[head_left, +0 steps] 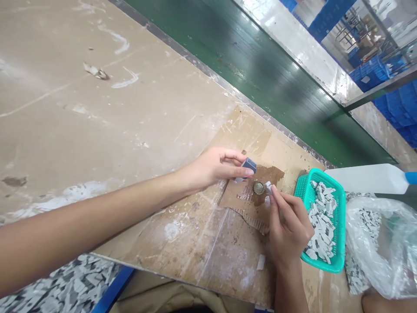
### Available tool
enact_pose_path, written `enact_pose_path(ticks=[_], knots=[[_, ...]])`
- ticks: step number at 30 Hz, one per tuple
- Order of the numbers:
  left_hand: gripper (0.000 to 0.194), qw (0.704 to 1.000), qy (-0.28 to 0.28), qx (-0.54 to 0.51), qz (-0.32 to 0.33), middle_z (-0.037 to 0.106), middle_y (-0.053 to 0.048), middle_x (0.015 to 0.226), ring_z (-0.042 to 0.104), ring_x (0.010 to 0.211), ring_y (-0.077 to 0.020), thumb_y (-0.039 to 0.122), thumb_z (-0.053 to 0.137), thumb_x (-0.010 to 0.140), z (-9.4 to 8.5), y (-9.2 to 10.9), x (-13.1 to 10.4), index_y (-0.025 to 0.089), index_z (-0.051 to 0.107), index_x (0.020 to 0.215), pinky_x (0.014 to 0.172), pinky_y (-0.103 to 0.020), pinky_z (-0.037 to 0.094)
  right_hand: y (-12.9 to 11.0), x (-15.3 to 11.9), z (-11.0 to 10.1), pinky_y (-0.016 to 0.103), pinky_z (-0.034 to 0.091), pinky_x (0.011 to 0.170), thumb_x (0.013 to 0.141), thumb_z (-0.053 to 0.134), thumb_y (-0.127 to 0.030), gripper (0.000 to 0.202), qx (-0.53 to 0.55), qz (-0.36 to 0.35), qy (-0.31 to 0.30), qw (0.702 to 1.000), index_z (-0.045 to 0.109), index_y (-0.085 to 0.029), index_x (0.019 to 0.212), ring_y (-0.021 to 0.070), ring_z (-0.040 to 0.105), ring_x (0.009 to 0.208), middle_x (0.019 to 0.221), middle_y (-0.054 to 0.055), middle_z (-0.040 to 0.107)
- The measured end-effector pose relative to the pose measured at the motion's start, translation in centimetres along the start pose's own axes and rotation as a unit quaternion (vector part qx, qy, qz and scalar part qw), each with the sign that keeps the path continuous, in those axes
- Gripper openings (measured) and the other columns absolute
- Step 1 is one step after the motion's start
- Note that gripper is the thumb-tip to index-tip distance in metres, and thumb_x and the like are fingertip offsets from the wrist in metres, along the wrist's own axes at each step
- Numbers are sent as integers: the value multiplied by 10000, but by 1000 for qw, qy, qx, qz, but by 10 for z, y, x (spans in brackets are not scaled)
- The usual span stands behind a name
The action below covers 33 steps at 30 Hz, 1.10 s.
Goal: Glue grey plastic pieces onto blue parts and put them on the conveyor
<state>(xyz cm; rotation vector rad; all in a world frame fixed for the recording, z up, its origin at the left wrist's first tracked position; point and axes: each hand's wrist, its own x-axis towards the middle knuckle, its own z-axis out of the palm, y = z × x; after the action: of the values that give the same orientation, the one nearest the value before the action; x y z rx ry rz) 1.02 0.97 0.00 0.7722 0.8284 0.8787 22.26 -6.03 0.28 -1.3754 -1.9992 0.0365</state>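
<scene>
While a wide, worn tan work table (97,130) fills most of the scene, a long dark-green conveyor belt (247,82) runs along its far side, and stacked blue plastic crates (399,108) stand beyond it at the far right. At the near left, below the table's edge, a blue-rimmed container (112,289) holds a mass of grey and white fragments (65,287). On the right lie a clear, crumpled plastic bag (397,265), a whitish plastic bottle (368,179) with a blue cap and, left of them, a teal perforated plastic basket (340,234) well stocked with flat grey-white pieces (322,226). Between basket and left forearm, a torn brown cardboard sheet (233,198), stained dark in the middle, lies under both hands. The left hand (224,165) pinches a small blue-grey block (249,164) between thumb and fingers, above the cardboard's far left part; the right hand (289,221), fingers bunched, pinches a tiny whitish piece (268,186) just right of a round, fluted metal cap (259,187) resting on the stain. Block and piece are apart, so the work looks to be midway with this pair; plenty of pieces remain in the basket, but whether the block has had anything done to it, I cannot tell.
</scene>
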Motion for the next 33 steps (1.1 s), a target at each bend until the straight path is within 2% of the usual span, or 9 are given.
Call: enact_pose_path(ticks=[7, 12, 14, 18, 20, 23, 26, 29, 33], knots=[[208, 998, -5, 65, -23, 761, -63, 884, 680, 820, -166, 223, 817, 699, 7, 0, -8, 152, 752, 884, 837, -296, 501, 1, 1, -3, 288, 572, 764, 918, 551, -44, 494, 25, 12, -17, 999, 617, -341, 1308, 153, 663, 886, 999, 50, 676], [207, 993, 14, 118, -5, 755, -44, 827, 667, 760, -156, 252, 811, 696, 10, -2, -11, 167, 763, 878, 753, -271, 498, 2, 1, -1, 285, 578, 748, 928, 551, -66, 440, 32, 21, 3, 999, 642, -313, 1280, 148, 661, 872, 980, 55, 675], [204, 990, 29, 139, 0, 753, -50, 826, 661, 748, -159, 280, 806, 703, 10, -1, -12, 171, 768, 870, 717, -268, 491, 1, 0, -1, 287, 581, 743, 932, 550, -75, 431, 45, 25, -8, 999, 641, -312, 1280, 149, 663, 869, 973, 54, 677], [165, 985, 27, 172, 5, 753, -58, 819, 653, 728, -165, 292, 787, 721, 12, 2, -15, 175, 782, 836, 686, -270, 497, -5, 0, -5, 294, 579, 730, 917, 582, -71, 464, 73, 54, 56, 994, 626, -346, 1289, 148, 658, 860, 977, 38, 685], [154, 984, 14, 177, 8, 758, -60, 824, 664, 741, -173, 284, 782, 723, 14, 2, -17, 184, 793, 840, 693, -273, 512, -10, 0, -9, 290, 573, 722, 912, 604, -86, 464, 106, 84, 67, 988, 627, -368, 1279, 144, 654, 862, 990, 24, 685], [174, 986, 1, 164, 22, 764, -60, 884, 691, 793, -193, 246, 815, 671, 20, 2, -20, 194, 803, 837, 734, -280, 549, -17, -1, -15, 290, 569, 707, 916, 612, -112, 439, 171, 114, 40, 978, 638, -385, 1259, 148, 649, 870, 999, 18, 680], [163, 988, -8, 153, 21, 758, -56, 888, 697, 765, -192, 219, 831, 639, 26, 2, -23, 186, 797, 795, 720, -282, 576, -22, -2, -19, 287, 567, 717, 910, 610, -91, 451, 221, 100, 13, 970, 647, -389, 1247, 149, 650, 886, 984, 16, 669], [148, 988, -20, 151, 21, 752, -51, 866, 690, 725, -183, 214, 827, 641, 29, 3, -26, 186, 789, 781, 680, -273, 583, -24, -1, -19, 276, 567, 734, 905, 608, -69, 463, 241, 97, -19, 965, 650, -372, 1252, 146, 656, 899, 982, 20, 664], [132, 981, -20, 187, 55, 747, -48, 838, 683, 708, -180, 213, 817, 660, 31, 5, -31, 195, 793, 788, 646, -258, 576, -24, -2, -16, 282, 575, 739, 910, 587, -55, 473, 258, 88, -47, 961, 645, -363, 1263, 149, 658, 898, 986, 35, 654]])
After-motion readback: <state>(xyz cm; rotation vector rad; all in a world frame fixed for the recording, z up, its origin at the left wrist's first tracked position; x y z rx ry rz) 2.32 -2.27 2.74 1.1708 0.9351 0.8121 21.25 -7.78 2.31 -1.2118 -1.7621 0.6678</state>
